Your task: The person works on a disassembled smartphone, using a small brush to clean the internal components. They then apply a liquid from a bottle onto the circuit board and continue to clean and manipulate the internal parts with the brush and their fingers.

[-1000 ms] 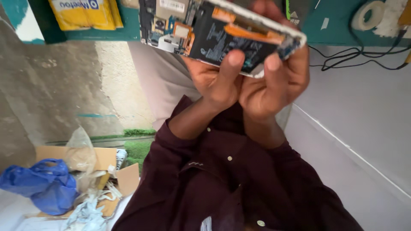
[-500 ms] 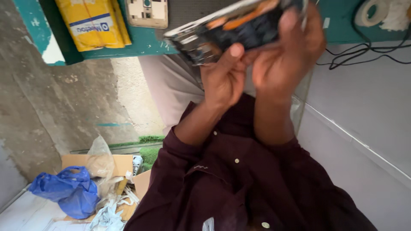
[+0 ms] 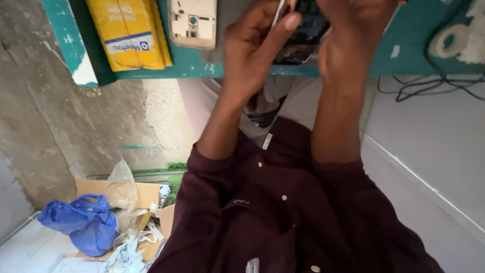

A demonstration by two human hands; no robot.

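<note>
Teal table (image 3: 212, 68) bears yellow packet (image 3: 129, 33), phone shell (image 3: 193, 23), tape roll (image 3: 453, 40)

Phone shell (image 3: 192, 23) beside packet (image 3: 129, 33) on shelf (image 3: 202, 68)

The opened phone (image 3: 303, 30) is held up at the top edge of the view, over the green table edge, and partly cut off there. Its dark insides face the camera, with a thin pale frame showing along its left side, tilted on a slant.
</note>
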